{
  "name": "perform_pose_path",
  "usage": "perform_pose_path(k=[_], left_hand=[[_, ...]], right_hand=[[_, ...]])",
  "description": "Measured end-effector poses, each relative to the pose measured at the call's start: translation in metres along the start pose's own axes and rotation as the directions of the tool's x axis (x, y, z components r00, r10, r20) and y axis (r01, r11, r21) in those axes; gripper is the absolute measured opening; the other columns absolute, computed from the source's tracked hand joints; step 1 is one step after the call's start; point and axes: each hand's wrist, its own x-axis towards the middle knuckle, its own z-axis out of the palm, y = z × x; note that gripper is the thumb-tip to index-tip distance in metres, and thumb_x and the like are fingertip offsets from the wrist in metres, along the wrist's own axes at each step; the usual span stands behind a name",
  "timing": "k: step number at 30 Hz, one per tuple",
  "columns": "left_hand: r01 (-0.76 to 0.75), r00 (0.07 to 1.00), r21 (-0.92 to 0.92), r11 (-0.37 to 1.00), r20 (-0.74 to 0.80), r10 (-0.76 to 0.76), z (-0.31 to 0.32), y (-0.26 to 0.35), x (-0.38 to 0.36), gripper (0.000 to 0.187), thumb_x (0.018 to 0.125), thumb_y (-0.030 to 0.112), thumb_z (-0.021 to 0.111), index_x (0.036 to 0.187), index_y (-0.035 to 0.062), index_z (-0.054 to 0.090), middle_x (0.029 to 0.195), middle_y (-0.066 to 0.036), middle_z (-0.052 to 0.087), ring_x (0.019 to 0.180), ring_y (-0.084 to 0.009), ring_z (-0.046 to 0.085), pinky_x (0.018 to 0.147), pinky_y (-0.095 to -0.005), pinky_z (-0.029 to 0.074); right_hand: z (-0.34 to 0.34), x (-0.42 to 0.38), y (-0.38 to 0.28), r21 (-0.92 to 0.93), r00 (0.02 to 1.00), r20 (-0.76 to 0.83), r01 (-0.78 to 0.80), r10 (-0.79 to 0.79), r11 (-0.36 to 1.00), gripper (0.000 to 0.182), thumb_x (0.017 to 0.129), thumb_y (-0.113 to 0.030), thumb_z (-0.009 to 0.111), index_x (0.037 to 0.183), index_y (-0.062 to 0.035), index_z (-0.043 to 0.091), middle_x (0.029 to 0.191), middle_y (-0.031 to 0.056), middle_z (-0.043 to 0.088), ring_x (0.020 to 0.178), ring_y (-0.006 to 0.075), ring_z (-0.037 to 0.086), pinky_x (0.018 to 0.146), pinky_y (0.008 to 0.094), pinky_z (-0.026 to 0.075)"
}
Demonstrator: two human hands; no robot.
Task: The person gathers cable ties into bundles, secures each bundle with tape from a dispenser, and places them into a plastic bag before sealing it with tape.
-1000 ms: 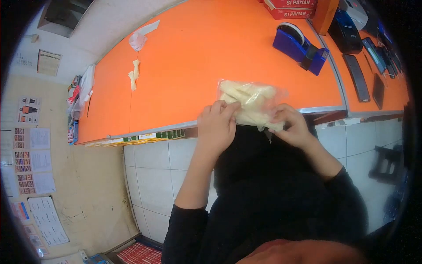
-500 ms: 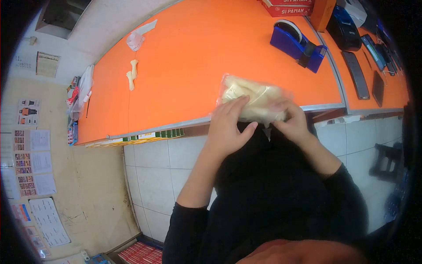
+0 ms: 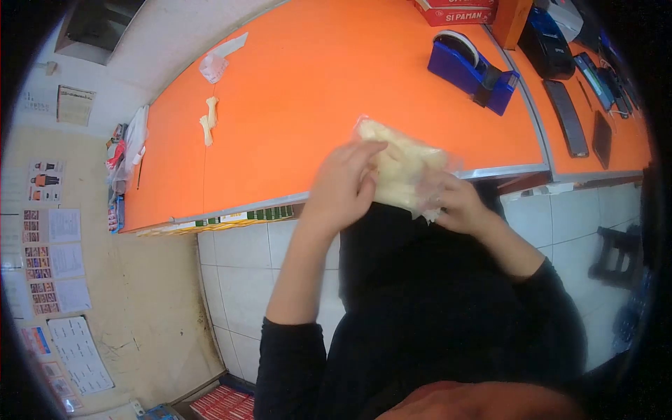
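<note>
A clear plastic bag (image 3: 402,168) with pale yellow contents lies tilted at the near edge of the orange counter, its lower part hanging over the edge. What fills it I cannot make out for certain. My left hand (image 3: 344,183) grips the bag's left side, fingers curled over its top and thumb at its lower left. On the opposite side, my right hand (image 3: 456,201) has its fingers bent around the lower right corner, where the plastic is crumpled.
A blue tape dispenser (image 3: 472,73) stands to the right, before red boxes (image 3: 458,14). Two pale knotted strips (image 3: 208,122) and a curled paper strip (image 3: 217,64) lie on the counter's left. A metal-trimmed edge (image 3: 245,204) runs along the front; phones (image 3: 565,119) lie far right.
The bag has turned and come slightly towards me, its lower end now over the counter edge. My left hand has moved a little left, its fingers more curled; my right hand slightly lower.
</note>
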Motion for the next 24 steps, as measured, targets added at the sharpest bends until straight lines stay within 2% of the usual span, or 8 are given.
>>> perform_pose_path(k=[1,4,8,10,17,19,23,24], left_hand=[[-0.105,0.994,0.189,0.976,0.028,0.102,-0.002,-0.004,0.005,0.053,0.068,0.002,0.055,0.121,0.0078,0.050,0.121,-0.017,0.052,0.112,-0.0361,0.048,0.098,-0.0423,0.035],[-0.240,0.970,0.328,0.913,0.112,0.215,0.001,-0.011,0.025,0.051,0.067,0.003,0.056,0.117,0.0084,0.053,0.114,-0.017,0.055,0.107,-0.0347,0.050,0.095,-0.0407,0.038],[-0.185,0.942,0.084,0.979,0.298,0.153,0.009,-0.016,0.044,0.048,0.067,0.005,0.058,0.114,0.0083,0.055,0.109,-0.015,0.056,0.102,-0.0327,0.053,0.091,-0.0387,0.041],[-0.057,0.964,0.155,0.986,0.266,0.014,0.009,-0.018,0.042,0.044,0.067,0.009,0.061,0.111,0.0079,0.057,0.106,-0.014,0.057,0.100,-0.0318,0.053,0.087,-0.0373,0.043],[-0.002,0.988,0.000,1.000,0.153,0.002,0.018,-0.028,0.031,0.041,0.068,0.013,0.063,0.108,0.0066,0.057,0.104,-0.015,0.057,0.100,-0.0311,0.054,0.086,-0.0371,0.043],[0.008,0.986,-0.046,0.999,0.165,0.000,0.015,-0.024,0.029,0.040,0.070,0.014,0.063,0.109,0.0062,0.057,0.106,-0.014,0.056,0.101,-0.0315,0.054,0.087,-0.0373,0.043],[0.024,0.994,0.005,1.000,0.104,-0.025,0.024,-0.021,0.033,0.041,0.069,0.018,0.064,0.107,0.0042,0.057,0.103,-0.016,0.056,0.097,-0.0322,0.054,0.085,-0.0401,0.042],[-0.064,0.997,0.148,0.987,-0.024,0.069,0.019,-0.011,0.033,0.037,0.069,0.020,0.065,0.101,0.0041,0.057,0.096,-0.015,0.057,0.091,-0.0316,0.055,0.080,-0.0414,0.042]], right_hand=[[-0.003,0.001,0.000,0.047,0.999,0.038,0.035,-0.037,0.998,0.018,0.065,-0.002,0.071,0.082,-0.0076,0.064,0.099,0.0074,0.058,0.094,0.0238,0.059,0.079,0.0321,0.048],[-0.009,0.002,0.002,0.124,0.993,0.116,-0.015,0.000,0.992,0.020,0.065,0.000,0.070,0.082,-0.0080,0.065,0.099,0.0066,0.059,0.094,0.0237,0.059,0.079,0.0314,0.047],[-0.015,0.000,0.001,0.131,0.994,0.097,-0.059,0.046,0.990,0.020,0.064,0.000,0.070,0.082,-0.0077,0.064,0.097,0.0066,0.059,0.093,0.0233,0.059,0.078,0.0309,0.048],[-0.019,-0.005,0.006,0.134,0.990,0.115,-0.103,0.087,0.986,0.021,0.064,0.000,0.071,0.082,-0.0068,0.063,0.095,0.0064,0.060,0.089,0.0230,0.061,0.074,0.0304,0.049],[-0.037,-0.006,0.005,0.225,0.983,0.169,-0.106,0.068,0.969,0.020,0.064,0.000,0.072,0.081,-0.0058,0.062,0.092,0.0078,0.061,0.084,0.0222,0.062,0.072,0.0296,0.049],[-0.034,-0.007,0.007,0.279,0.998,0.031,-0.066,0.060,0.958,0.020,0.064,-0.001,0.071,0.081,-0.0056,0.062,0.092,0.0091,0.061,0.085,0.0219,0.062,0.072,0.0299,0.049],[-0.025,-0.006,0.008,0.215,0.993,-0.035,-0.105,0.115,0.971,0.018,0.065,-0.001,0.071,0.080,-0.0051,0.062,0.092,0.0095,0.060,0.085,0.0220,0.062,0.071,0.0294,0.049],[-0.022,-0.007,0.011,0.169,0.992,-0.075,-0.092,0.106,0.981,0.017,0.066,0.000,0.071,0.080,-0.0045,0.061,0.093,0.0088,0.060,0.085,0.0208,0.062,0.071,0.0293,0.049]])
